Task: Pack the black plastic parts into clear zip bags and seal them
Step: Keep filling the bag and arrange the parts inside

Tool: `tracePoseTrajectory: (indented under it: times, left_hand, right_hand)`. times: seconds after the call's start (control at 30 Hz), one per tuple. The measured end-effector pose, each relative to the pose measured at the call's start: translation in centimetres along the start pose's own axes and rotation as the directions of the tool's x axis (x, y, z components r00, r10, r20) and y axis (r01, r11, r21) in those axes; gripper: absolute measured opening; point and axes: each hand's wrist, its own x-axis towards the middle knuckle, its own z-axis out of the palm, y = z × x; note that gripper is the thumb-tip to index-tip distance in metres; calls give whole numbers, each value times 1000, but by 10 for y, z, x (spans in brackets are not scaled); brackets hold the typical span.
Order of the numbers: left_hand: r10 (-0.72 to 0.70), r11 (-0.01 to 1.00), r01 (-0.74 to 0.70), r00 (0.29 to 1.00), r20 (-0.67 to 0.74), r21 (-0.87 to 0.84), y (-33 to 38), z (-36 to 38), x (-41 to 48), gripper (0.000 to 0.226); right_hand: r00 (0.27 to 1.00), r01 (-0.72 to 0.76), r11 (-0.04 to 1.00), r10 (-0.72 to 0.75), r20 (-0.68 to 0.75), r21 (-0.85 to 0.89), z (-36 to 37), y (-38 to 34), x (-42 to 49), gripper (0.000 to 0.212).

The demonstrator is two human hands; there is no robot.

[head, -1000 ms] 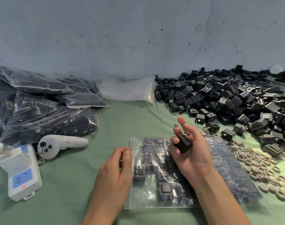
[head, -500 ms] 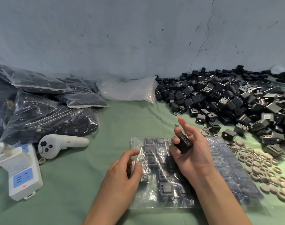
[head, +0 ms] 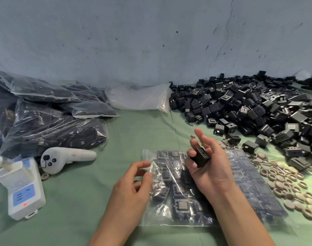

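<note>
Since the earlier frame, the left hand [head: 132, 183] had been lifted off the green table [head: 91, 192]. Its forefinger and thumb had been parted at the left edge of the clear zip bag [head: 148, 219]. The fingers were seen curled, with the thumb touching the film. Whether any film was actually pinched could not be told. The right hand [head: 213, 173] was hardly changed: it was held palm up above the bag, its fingers closed round one black part [head: 201, 158].

The bag was laid flat near the table's front edge, with rows of black parts already inside it. The loose pile of black parts [head: 249, 107] was heaped along the back right of the table, against the wall. Beige rings [head: 283, 178] were scattered by the right edge, close to the bag. Filled bags [head: 45, 125] were stacked at the back left.

The step was judged to be opening the bag's mouth so that the held part could be slipped in. If the film was not truly caught, the mouth could fall shut and the part be pushed against closed plastic. The neat rows inside could be knocked askew by a careless push. A part left lying across the zip strip would probably keep it from sealing. A stray ring could be swept in from the right.
</note>
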Motion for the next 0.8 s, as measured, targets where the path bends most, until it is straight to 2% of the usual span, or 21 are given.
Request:
tracePoseTrajectory:
  times: [0.13, 0.33, 0.47, 0.8]
  left_hand:
    - [0, 999, 3, 999, 54, -46, 2, 2, -1, 23]
    - [25, 1000, -25, 1000, 4, -1, -1, 0, 2, 18]
    - [24, 999, -21, 998, 65, -43, 2, 2, -1, 20]
    - [22, 988, -8, 996, 89, -157, 7, 1, -1, 21]
  right_hand:
    - [1000, -3, 1000, 3, 0, -4, 1, 0, -1, 21]
    - [1000, -6, 1000, 6, -4, 0, 0, -1, 0, 19]
    - [1000, -6, 1000, 6, -13, 0, 0, 0, 0, 20]
    - [1000, -4, 1000, 4, -17, 1, 2, 0, 0, 20]
